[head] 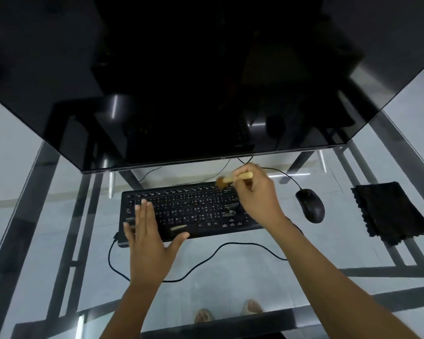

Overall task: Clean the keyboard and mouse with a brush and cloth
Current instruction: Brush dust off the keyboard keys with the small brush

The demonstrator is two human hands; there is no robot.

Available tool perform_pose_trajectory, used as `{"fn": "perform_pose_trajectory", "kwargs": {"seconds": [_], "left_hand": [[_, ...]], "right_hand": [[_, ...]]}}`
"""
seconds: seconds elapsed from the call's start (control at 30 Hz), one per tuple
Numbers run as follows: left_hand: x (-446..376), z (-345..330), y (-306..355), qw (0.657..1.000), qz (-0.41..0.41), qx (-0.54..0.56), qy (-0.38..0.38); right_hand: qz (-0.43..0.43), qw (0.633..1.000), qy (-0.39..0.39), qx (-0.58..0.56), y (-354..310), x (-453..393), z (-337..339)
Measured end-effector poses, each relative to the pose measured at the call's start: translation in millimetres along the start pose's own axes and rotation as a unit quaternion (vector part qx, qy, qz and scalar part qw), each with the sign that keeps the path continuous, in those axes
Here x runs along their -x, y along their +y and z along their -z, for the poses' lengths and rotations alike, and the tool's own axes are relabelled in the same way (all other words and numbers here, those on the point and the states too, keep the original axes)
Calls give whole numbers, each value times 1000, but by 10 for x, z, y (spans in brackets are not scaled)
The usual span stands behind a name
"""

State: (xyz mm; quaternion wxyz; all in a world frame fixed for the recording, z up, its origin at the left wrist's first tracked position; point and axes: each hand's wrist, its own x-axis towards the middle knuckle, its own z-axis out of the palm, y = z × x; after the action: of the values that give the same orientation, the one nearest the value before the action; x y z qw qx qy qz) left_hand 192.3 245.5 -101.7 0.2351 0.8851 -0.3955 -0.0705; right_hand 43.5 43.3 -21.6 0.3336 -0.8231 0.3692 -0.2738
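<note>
A black keyboard (189,209) lies on the glass desk in the middle of the head view. My left hand (148,238) rests flat on its left end with straight, spread fingers. My right hand (257,192) grips a small wooden-handled brush (230,180) over the keyboard's upper right corner, bristles pointing left at the top key row. A black mouse (310,205) sits to the right of the keyboard. Further right lies a folded black cloth (387,211).
A large dark monitor (194,81) overhangs the back of the desk just above the keyboard. The glass desk (242,270) has a dark metal frame beneath it. A black cable (206,260) loops in front of the keyboard. Feet show through the glass.
</note>
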Motion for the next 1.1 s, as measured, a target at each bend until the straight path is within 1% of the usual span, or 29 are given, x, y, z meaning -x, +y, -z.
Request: {"fn": "perform_pose_trajectory", "kwargs": {"seconds": [0.03, 0.07, 0.1, 0.17, 0.2, 0.23, 0.27, 0.3, 0.33, 0.37, 0.4, 0.43, 0.47, 0.5, 0.53, 0.6, 0.63, 0.7, 0.73, 0.77, 0.8, 0.83, 0.87, 0.9, 0.93, 1.0, 1.03, 1.07, 1.1], "left_hand": [[16, 32, -78, 1000, 11, -1, 9], [33, 57, -152, 1000, 21, 0, 16], [53, 84, -230, 999, 31, 1, 21], [90, 118, -357, 999, 47, 4, 26], [105, 133, -411, 998, 54, 6, 27], [116, 146, -459, 998, 58, 7, 27], [125, 156, -506, 998, 63, 8, 25], [131, 163, -552, 997, 68, 15, 20], [133, 161, -590, 997, 73, 26, 12], [136, 156, -620, 996, 76, 38, 3], [143, 144, -650, 996, 77, 46, -6], [154, 131, -670, 996, 76, 48, -10], [165, 115, -697, 996, 74, 46, -9], [175, 99, -720, 996, 72, 42, -5], [188, 87, -736, 997, 72, 39, 1], [206, 71, -769, 996, 74, 43, 13], [213, 68, -774, 996, 75, 48, 15], [224, 46, -775, 995, 78, 65, 20], [233, 33, -752, 994, 80, 74, 20], [242, 23, -705, 993, 79, 81, 21], [249, 10, -669, 993, 74, 85, 23], [253, 1, -642, 994, 67, 86, 26], [251, -2, -622, 994, 62, 82, 25], [242, -2, -609, 995, 58, 78, 24], [232, -10, -589, 995, 52, 76, 22], [239, -44, -520, 996, 41, 78, 15], [242, -50, -498, 996, 38, 80, 11], [235, -51, -489, 996, 36, 80, 6], [227, -46, -465, 997, 29, 70, 4]], "right_hand": [[0, 998, -62, -13, -29, 26, -65], [1, 995, -97, -6, -55, 53, -117], [6, 995, -100, 21, -64, 66, -173], [10, 999, -17, 44, -86, 65, -217], [3, 999, 5, 33, -108, 68, -221], [1, 1000, 4, 21, -109, 75, -237], [-11, 1000, -26, 5, -140, 88, -251], [-10, 997, -76, -4, -149, 107, -290], [-9, 994, -109, 11, -163, 125, -315], [-11, 993, -110, 37, -164, 125, -337], [-13, 995, -80, 57, -156, 118, -346], [-8, 998, -31, 56, -176, 103, -341], [3, 998, -1, 58, -210, 88, -351], [6, 999, 6, 51, -222, 81, -377], [8, 999, -5, 39, -260, 73, -396], [20, 995, -97, 29, -320, 77, -478], [32, 992, -112, 53, -343, 63, -517], [38, 995, -64, 69, -356, 10, -569], [30, 998, -31, 52, -376, -15, -561], [9, 999, -24, 24, -385, -26, -550], [-13, 999, -37, -12, -392, -26, -545], [-41, 994, -90, -54, -427, -10, -552], [-51, 985, -151, -69, -458, 18, -575], [-48, 981, -180, -59, -479, 43, -594], [-42, 984, -174, -18, -465, 53, -607], [-33, 996, -83, 28, -427, 18, -561], [-21, 999, -38, 19, -428, 9, -543], [-31, 999, -21, -11, -439, -1, -546], [-67, 995, -39, -67, -442, -16, -550]]}}
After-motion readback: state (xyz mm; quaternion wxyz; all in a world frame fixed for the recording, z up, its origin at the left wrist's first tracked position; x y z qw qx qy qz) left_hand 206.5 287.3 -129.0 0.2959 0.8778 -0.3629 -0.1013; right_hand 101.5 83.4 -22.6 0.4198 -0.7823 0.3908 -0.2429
